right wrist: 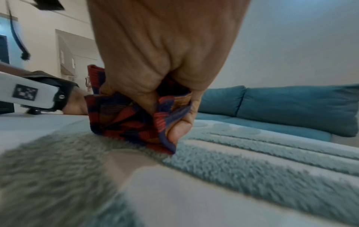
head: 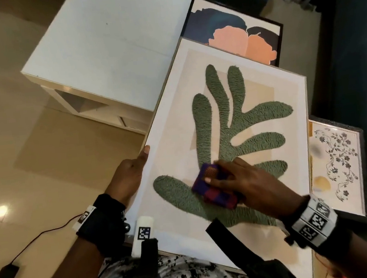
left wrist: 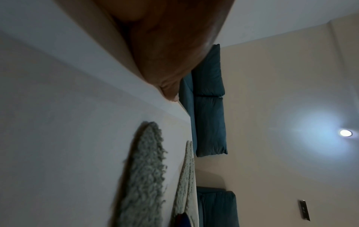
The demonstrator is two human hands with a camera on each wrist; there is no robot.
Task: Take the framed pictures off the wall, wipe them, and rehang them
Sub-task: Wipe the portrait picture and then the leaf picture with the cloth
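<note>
Sofa (head: 353,60), blue, fills right side of head view. White side table (head: 106,44) upper left. We see big white-framed leaf picture (head: 223,134) lying flat at frame centre, overlapping dark-framed picture (head: 234,37) above it and floral picture (head: 336,166) at right. Left hand (head: 131,175) grasps leaf picture's left edge, thumb on front rim. Right hand (head: 248,181) clenched around checked cloth (head: 214,188), pressing it onto green leaf, lower centre.
</note>
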